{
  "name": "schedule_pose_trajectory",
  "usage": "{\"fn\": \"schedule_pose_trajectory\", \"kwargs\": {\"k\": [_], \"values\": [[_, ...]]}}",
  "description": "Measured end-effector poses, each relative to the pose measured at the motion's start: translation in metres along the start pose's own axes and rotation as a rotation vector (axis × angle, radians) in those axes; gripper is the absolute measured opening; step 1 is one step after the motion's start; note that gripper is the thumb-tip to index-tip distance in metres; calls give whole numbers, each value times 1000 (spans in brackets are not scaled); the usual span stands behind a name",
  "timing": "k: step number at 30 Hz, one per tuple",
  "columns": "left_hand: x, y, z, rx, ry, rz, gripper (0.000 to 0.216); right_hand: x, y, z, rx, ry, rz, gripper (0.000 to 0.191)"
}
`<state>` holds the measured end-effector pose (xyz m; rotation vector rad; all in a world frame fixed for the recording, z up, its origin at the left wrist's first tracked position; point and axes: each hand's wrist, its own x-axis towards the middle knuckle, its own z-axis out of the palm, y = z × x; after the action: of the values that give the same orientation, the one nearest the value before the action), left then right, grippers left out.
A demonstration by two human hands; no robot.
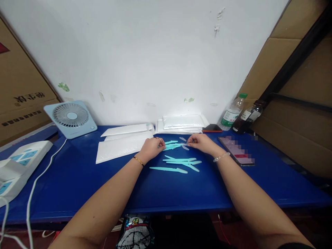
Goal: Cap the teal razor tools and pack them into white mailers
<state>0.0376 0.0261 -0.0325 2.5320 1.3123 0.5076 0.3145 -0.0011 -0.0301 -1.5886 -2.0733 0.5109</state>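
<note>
Left hand [151, 149] pinching turquoise razors [172, 146], right hand [202, 143] clear cap [185, 144]

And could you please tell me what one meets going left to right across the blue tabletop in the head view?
White power strip, light-blue fan, front white bubble mailer, left hand, teal eyebrow razors in its grip, right hand, pink-screened smartphone.
</note>
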Motion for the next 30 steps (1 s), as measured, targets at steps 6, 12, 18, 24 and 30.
{"fn": "schedule_pose_trajectory", "kwargs": {"k": [6, 12, 18, 24, 30], "values": [[-9, 19, -2, -62, -53, 178, 25, -14, -20, -16, 103, -287, -76, 23], [-14, 30, 0, -74, -198, 254, 19, -16, -25, -12, 65, -482, -91, 22], [-14, 30, 1, -56, -193, 223, 14, -15, -25, -4, 87, -439, -91, 22], [-9, 23, -4, -6, -42, 147, 16, -9, -16, -4, 195, -279, -52, 24], [-8, 18, -3, 66, -4, 124, 14, -3, -7, 5, 264, -247, -33, 27]]}}
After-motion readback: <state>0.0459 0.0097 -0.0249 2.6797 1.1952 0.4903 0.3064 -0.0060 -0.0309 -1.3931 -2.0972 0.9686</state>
